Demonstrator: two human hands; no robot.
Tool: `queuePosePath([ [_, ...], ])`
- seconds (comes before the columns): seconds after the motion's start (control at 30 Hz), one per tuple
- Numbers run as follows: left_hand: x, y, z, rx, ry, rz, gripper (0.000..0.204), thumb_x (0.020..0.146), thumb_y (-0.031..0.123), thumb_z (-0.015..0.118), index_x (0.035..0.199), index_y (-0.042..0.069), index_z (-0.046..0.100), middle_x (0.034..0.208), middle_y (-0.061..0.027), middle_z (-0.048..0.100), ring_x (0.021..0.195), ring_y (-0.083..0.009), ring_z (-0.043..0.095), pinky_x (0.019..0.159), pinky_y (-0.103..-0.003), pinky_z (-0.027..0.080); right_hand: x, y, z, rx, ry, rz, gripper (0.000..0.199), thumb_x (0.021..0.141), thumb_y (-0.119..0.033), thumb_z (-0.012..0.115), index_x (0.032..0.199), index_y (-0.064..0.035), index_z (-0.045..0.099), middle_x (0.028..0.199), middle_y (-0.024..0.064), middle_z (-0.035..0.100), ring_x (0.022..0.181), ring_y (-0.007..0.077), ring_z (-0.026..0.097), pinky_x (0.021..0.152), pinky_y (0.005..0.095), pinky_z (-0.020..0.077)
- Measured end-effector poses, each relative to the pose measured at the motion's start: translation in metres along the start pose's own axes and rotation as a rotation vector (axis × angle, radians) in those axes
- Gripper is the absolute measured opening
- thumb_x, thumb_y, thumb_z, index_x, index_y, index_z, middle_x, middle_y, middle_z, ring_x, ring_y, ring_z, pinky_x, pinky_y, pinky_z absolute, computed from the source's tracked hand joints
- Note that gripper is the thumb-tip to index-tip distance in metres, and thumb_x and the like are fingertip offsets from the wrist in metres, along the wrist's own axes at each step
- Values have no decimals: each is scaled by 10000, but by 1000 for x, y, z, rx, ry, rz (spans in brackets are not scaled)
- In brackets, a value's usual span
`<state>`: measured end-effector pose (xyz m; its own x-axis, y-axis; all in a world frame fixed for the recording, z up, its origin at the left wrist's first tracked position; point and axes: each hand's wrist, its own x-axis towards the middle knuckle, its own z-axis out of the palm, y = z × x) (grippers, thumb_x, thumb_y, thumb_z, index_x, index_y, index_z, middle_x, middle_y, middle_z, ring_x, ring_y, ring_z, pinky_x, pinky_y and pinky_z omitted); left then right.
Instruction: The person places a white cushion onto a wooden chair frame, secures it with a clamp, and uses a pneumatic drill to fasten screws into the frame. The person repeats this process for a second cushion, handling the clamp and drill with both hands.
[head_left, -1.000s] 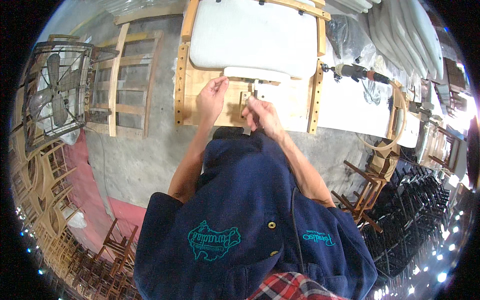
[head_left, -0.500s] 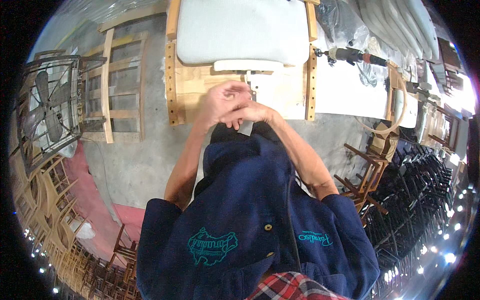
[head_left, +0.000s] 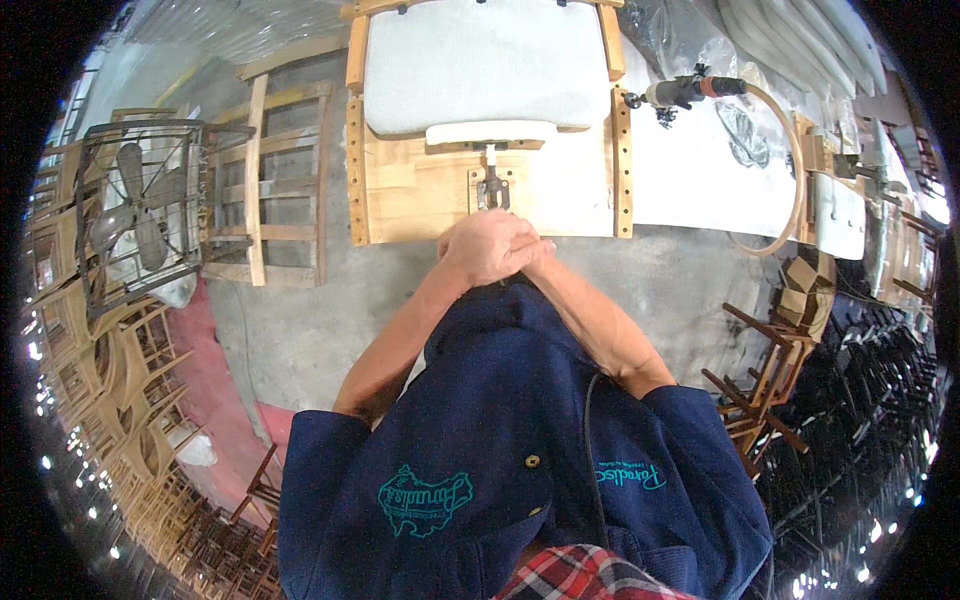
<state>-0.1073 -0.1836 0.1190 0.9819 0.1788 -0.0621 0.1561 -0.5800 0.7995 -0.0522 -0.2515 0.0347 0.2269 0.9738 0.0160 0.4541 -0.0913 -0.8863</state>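
My left hand [head_left: 482, 247] lies over my right hand [head_left: 532, 256] at the near edge of a wooden work frame [head_left: 415, 190]. Both hands are closed, fingers bent together; whatever they hold is hidden beneath them. Just beyond them, a metal toggle clamp [head_left: 491, 190] is fixed to the frame's board, its near end hidden by my left hand. Its far end meets a white padded bar [head_left: 490, 132]. That bar lies along the near edge of a pale grey upholstered panel [head_left: 487, 70], set between two drilled side rails.
A power tool [head_left: 690, 92] with a curved hose [head_left: 800, 190] lies on a white surface at right. Left stand a caged fan [head_left: 140, 205] and wooden pallet [head_left: 257, 180]. Wooden chair frames [head_left: 765, 385], a cardboard box [head_left: 803, 292] and many stacked chairs surround the floor.
My hands have drawn closer together and nearer to my body, uncovering the toggle clamp. A small grey flat piece seen under my hands before is now hidden. The view has shifted slightly.
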Motion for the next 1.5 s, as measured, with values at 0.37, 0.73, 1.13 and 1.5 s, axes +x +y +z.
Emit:
queuePosePath([
  [0.37,-5,24,9,112,199,5,365,843,405,751,921,50,776,903,-137,750,880,-314,697,812,-412,533,-5,19,-17,-24,-39,-57,346,902,-297,740,1068,3,691,1010,187,684,902,318,660,784,434,538],
  [0.73,-30,1,32,115,299,15,413,872,420,754,1029,38,759,979,-149,735,958,-316,678,872,-426,527,-13,6,17,-113,108,-109,353,878,-268,746,1087,9,684,1080,221,673,976,376,652,843,475,534],
  [1.13,39,-118,-51,385,375,-144,625,924,389,715,1363,-31,570,1414,-230,539,1337,-371,470,1150,-455,389,-17,27,-83,-318,508,206,454,900,-177,701,1298,2,574,1306,254,597,1208,427,583,1035,471,485],
  [1.5,41,-139,-71,313,148,-67,579,896,415,726,1281,-7,630,1253,-174,599,1246,-342,502,1060,-453,461,42,51,-70,-796,304,359,658,886,-203,696,1467,-45,430,1469,197,480,1428,388,400,1134,532,388],
])
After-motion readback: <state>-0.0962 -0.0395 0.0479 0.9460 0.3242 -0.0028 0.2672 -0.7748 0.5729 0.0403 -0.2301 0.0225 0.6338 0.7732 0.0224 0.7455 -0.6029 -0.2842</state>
